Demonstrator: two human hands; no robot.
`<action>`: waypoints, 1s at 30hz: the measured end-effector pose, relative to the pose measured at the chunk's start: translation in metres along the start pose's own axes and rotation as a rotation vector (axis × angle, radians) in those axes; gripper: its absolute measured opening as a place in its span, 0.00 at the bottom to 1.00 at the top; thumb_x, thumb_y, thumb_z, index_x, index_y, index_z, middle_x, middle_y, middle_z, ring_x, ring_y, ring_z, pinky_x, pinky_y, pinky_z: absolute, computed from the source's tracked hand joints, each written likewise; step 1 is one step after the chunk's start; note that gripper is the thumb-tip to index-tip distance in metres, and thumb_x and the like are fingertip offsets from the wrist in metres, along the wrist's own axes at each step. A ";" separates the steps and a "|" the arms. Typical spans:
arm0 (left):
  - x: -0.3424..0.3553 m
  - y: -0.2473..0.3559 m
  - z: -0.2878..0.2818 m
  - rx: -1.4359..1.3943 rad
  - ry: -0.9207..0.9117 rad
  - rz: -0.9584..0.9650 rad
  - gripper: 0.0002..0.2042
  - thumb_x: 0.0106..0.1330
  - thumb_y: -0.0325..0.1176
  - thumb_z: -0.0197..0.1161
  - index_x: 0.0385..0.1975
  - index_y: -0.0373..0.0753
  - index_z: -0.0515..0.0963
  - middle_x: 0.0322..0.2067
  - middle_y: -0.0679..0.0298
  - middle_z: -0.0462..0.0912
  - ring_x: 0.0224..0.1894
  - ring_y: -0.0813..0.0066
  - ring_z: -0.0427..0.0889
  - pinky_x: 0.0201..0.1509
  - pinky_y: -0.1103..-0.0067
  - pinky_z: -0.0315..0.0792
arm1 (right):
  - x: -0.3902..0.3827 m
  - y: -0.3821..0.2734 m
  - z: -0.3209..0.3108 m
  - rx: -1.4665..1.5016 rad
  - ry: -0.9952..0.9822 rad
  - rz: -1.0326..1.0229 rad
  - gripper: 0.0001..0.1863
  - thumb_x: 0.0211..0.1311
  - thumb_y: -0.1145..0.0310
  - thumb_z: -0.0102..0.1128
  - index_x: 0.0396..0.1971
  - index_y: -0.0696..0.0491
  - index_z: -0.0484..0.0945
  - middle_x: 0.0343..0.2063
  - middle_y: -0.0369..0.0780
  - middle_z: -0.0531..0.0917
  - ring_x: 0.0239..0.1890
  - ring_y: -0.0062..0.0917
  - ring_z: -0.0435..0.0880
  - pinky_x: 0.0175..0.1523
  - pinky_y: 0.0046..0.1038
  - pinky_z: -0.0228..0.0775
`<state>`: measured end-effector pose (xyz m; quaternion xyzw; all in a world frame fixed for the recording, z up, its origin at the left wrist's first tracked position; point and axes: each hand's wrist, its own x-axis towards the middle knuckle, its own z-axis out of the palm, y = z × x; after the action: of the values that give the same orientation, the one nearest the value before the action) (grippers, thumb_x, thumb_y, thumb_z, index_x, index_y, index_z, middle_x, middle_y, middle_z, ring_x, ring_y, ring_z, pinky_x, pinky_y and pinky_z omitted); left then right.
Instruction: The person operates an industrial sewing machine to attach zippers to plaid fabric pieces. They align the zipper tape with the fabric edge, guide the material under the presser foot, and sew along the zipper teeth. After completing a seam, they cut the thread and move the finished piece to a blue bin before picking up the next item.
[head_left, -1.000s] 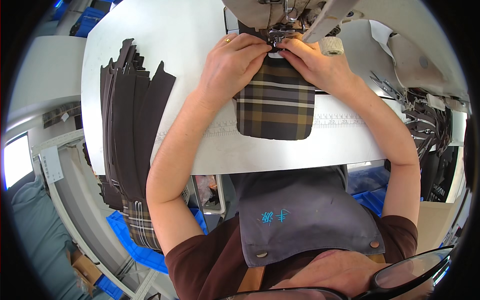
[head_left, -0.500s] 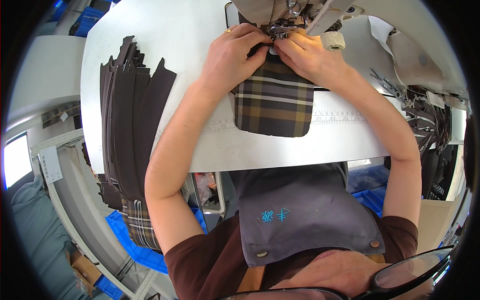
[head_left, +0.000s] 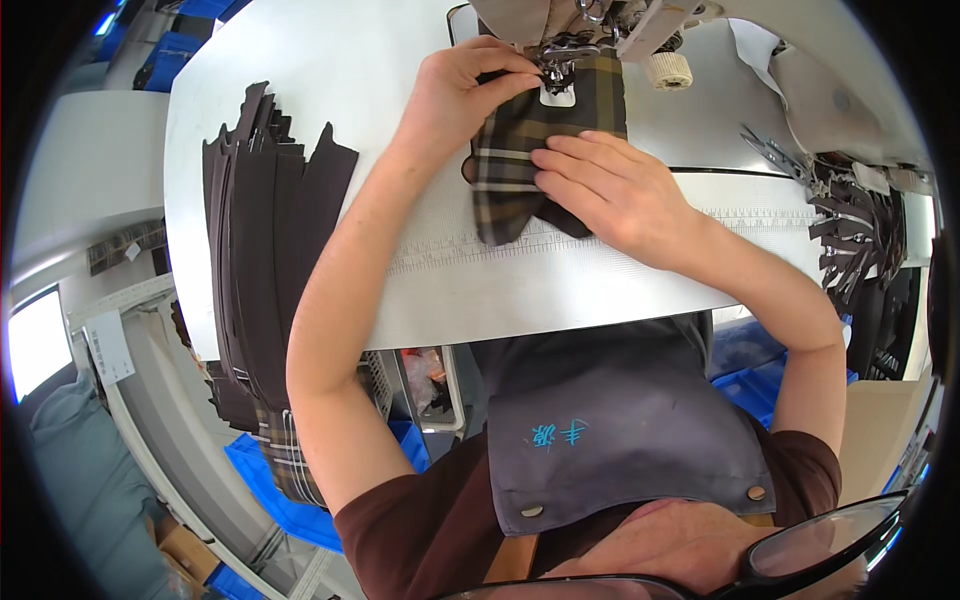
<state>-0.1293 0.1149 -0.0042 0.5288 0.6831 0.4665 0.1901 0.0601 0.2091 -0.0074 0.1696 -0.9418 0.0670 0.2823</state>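
Observation:
A dark plaid fabric piece [head_left: 515,135] with yellow and white stripes lies under the presser foot [head_left: 560,80] of a sewing machine [head_left: 640,25]. Its near end is bent, with the lower edge curled. My left hand [head_left: 462,92] pinches the fabric's left edge between thumb and fingers, right beside the foot. My right hand [head_left: 625,195] rests on the near part of the cloth, fingers stretched out together and nearly flat. The cloth under my right palm is hidden.
Dark fabric strips [head_left: 255,220] lie stacked at the left, hanging over the table edge above a blue bin [head_left: 285,515]. A printed ruler [head_left: 440,258] crosses the white table [head_left: 400,320]. Scissors [head_left: 770,150] and dark zipper-like strips [head_left: 860,225] are at the right.
My right hand has come back from the presser foot onto the near part of the cloth. The fabric has shifted away from me and bent. My left hand stays beside the foot.

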 end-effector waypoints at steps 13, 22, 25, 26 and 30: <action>-0.005 0.014 0.008 -0.067 0.096 -0.159 0.06 0.56 0.26 0.65 0.31 0.31 0.82 0.30 0.62 0.82 0.33 0.75 0.79 0.41 0.81 0.72 | -0.014 0.026 -0.005 0.279 0.068 0.081 0.05 0.53 0.72 0.61 0.30 0.57 0.79 0.33 0.40 0.84 0.39 0.35 0.84 0.40 0.31 0.78; -0.006 0.013 0.005 0.005 0.102 -0.134 0.07 0.55 0.26 0.65 0.31 0.32 0.82 0.30 0.60 0.82 0.33 0.71 0.80 0.40 0.80 0.72 | 0.008 0.026 -0.009 0.206 -0.140 0.012 0.26 0.53 0.56 0.63 0.46 0.59 0.74 0.48 0.43 0.77 0.55 0.35 0.72 0.58 0.34 0.66; -0.006 0.010 0.005 0.036 0.119 -0.086 0.07 0.54 0.27 0.66 0.31 0.32 0.82 0.31 0.60 0.82 0.33 0.71 0.80 0.40 0.79 0.72 | 0.004 0.018 0.002 0.184 -0.243 0.085 0.38 0.53 0.48 0.60 0.56 0.61 0.66 0.57 0.46 0.70 0.62 0.36 0.65 0.64 0.35 0.57; -0.007 0.009 0.005 0.003 0.119 -0.112 0.07 0.54 0.27 0.66 0.32 0.32 0.82 0.31 0.60 0.82 0.34 0.71 0.80 0.40 0.79 0.71 | 0.004 0.017 0.003 0.180 -0.243 0.083 0.38 0.53 0.48 0.59 0.56 0.61 0.66 0.57 0.45 0.69 0.62 0.36 0.65 0.64 0.35 0.57; -0.007 0.009 0.006 -0.023 0.123 -0.167 0.07 0.55 0.26 0.66 0.32 0.32 0.83 0.30 0.62 0.83 0.33 0.78 0.79 0.40 0.82 0.72 | 0.005 0.016 0.003 0.168 -0.266 0.082 0.38 0.55 0.47 0.58 0.57 0.61 0.65 0.60 0.45 0.67 0.63 0.35 0.63 0.65 0.36 0.56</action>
<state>-0.1172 0.1114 -0.0010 0.4381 0.7297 0.4885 0.1920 0.0491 0.2220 -0.0074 0.1612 -0.9682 0.1339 0.1368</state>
